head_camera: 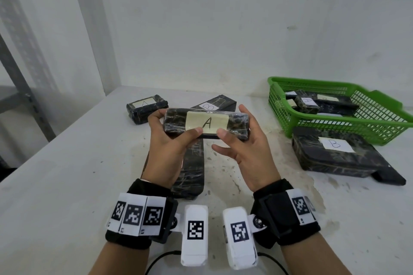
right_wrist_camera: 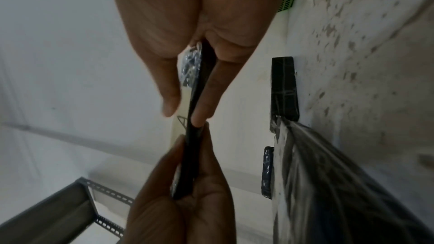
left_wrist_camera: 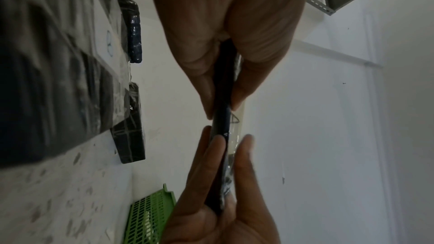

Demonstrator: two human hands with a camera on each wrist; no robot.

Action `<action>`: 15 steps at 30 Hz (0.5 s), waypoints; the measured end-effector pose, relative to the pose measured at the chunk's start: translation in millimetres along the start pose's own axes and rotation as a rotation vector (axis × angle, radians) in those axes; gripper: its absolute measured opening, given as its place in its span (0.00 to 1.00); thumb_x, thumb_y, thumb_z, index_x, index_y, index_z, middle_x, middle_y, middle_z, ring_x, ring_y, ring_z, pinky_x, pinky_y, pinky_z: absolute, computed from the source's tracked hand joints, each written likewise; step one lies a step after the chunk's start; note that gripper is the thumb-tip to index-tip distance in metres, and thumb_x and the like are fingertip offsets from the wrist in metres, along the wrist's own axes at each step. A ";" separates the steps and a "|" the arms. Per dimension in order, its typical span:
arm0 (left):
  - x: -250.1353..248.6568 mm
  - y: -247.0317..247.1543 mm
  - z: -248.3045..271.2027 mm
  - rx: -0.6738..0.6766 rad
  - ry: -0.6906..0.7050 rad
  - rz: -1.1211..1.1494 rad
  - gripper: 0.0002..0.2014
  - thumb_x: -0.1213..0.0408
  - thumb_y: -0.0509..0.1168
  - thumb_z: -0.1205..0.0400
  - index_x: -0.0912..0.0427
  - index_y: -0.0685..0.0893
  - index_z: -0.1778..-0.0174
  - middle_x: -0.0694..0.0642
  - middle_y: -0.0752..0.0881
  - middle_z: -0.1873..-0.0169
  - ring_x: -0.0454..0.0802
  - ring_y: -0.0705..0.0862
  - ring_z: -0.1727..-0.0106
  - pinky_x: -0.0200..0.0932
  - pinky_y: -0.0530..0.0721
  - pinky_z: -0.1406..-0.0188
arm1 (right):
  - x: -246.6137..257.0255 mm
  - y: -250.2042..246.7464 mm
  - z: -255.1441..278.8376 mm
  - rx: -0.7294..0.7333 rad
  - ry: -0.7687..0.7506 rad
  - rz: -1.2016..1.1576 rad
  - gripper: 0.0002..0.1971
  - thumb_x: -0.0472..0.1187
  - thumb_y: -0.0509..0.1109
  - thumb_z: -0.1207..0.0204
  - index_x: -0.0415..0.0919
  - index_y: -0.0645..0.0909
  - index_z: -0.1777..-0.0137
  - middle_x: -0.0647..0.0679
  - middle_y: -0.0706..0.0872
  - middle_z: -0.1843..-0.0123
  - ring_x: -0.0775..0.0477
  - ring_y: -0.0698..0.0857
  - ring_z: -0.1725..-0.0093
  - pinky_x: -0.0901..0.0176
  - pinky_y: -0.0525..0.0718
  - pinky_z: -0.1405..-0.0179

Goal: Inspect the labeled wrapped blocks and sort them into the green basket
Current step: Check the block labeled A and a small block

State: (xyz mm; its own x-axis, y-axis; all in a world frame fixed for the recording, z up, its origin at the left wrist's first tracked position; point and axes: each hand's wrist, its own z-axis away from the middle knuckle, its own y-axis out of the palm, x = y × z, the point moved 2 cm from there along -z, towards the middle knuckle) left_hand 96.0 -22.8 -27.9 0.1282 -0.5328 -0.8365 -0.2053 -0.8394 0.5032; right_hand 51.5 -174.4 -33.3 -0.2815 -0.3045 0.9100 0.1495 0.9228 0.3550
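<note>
Left hand [head_camera: 166, 140] and right hand [head_camera: 242, 147] pinch A-labelled block [head_camera: 206, 124] | long block [head_camera: 190, 172] beneath partly hidden

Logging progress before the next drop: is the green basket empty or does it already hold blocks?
Not empty. The green basket already holds several dark wrapped blocks; one block in it shows an A label. The exact count is unclear.

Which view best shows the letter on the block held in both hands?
The head view: the held block faces the camera, and its label plainly reads A, pinched between left hand and right hand. Both wrist views catch the block edge-on, showing only a sliver of the label and part of the letter.
</note>
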 end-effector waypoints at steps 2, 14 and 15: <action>-0.8 1.7 1.6 0.027 -0.007 0.027 0.35 0.80 0.75 0.31 0.57 0.66 0.33 0.63 0.85 0.46 0.51 0.91 0.51 0.39 0.88 0.59 | 0.5 -0.2 -0.4 -0.033 -0.027 0.042 0.39 0.27 0.77 0.30 0.49 0.68 0.20 0.45 0.87 0.37 0.50 0.91 0.45 0.58 0.90 0.57; -4.9 4.7 2.1 0.093 -0.052 0.130 0.31 0.76 0.68 0.29 0.61 0.66 0.30 0.61 0.89 0.52 0.53 0.91 0.52 0.42 0.89 0.56 | 4.4 -1.8 -0.8 -0.059 -0.085 0.034 0.30 0.26 0.73 0.25 0.50 0.73 0.27 0.43 0.86 0.38 0.48 0.90 0.43 0.58 0.90 0.56; -4.2 5.0 1.7 0.117 -0.071 0.148 0.30 0.76 0.67 0.28 0.62 0.66 0.29 0.60 0.89 0.52 0.53 0.91 0.51 0.42 0.89 0.55 | 4.8 -3.1 -1.3 -0.073 -0.091 0.023 0.29 0.26 0.73 0.25 0.50 0.74 0.27 0.44 0.87 0.39 0.48 0.90 0.43 0.59 0.90 0.57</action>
State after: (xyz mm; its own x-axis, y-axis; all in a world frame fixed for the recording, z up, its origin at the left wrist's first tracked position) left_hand 92.8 -24.6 -22.2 0.0203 -0.6372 -0.7704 -0.3291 -0.7319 0.5966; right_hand 50.9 -179.0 -29.7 -0.3620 -0.2575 0.8959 0.2242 0.9088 0.3519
